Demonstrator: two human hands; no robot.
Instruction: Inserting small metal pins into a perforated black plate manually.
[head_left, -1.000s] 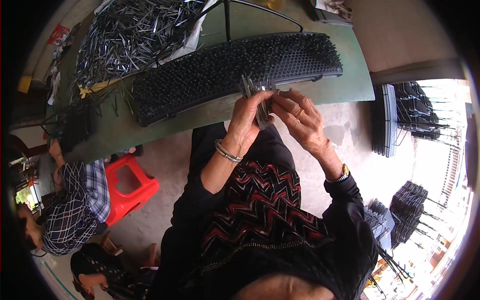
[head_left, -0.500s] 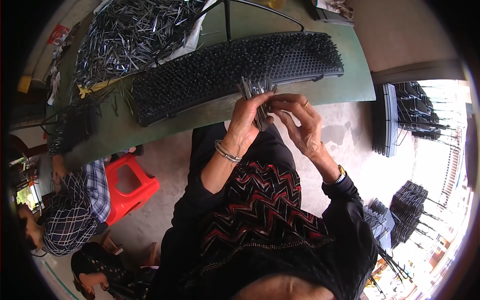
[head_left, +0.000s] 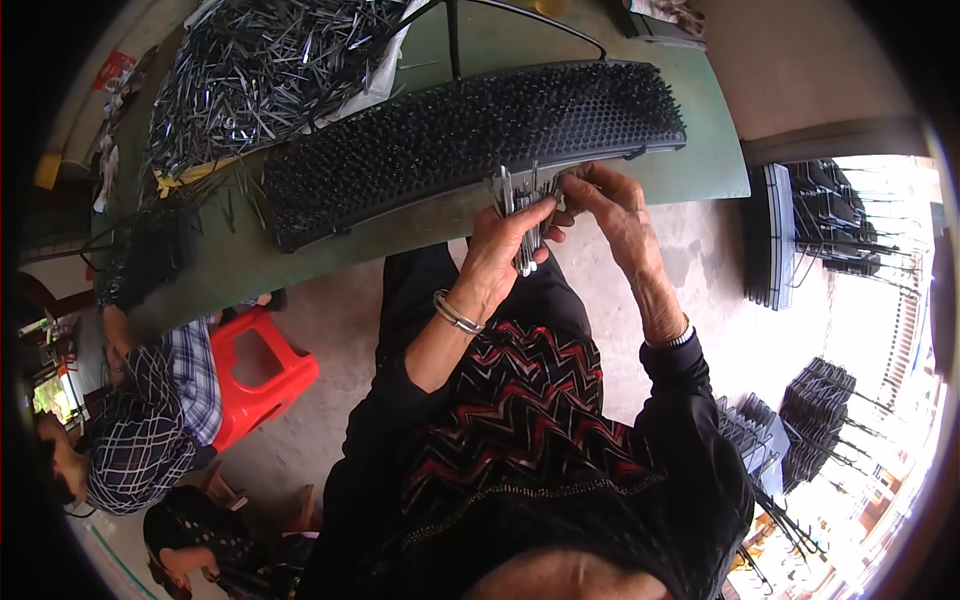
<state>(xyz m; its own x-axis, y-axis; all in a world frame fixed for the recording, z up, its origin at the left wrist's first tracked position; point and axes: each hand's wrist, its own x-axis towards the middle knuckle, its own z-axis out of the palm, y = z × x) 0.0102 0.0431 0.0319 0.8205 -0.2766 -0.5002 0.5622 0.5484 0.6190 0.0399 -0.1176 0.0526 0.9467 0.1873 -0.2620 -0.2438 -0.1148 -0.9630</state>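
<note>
Clutching thin strips (head_left: 521, 215) in L hand (head_left: 495, 245).
W/ R hand (head_left: 615, 208) curled alongside, can't tell if pinching; nr blk bristled panel (head_left: 470, 135).

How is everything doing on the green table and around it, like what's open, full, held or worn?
Left hand: closed around strips
Strip bundle: held, ends sticking out
Right hand: fingers bent beside the bundle; grip unclear
Curved black board: mostly covered with dark bits, open holes toward its right end
Strip pile: loose, heaped
Bracelet: worn
Red stool: on the floor
</note>
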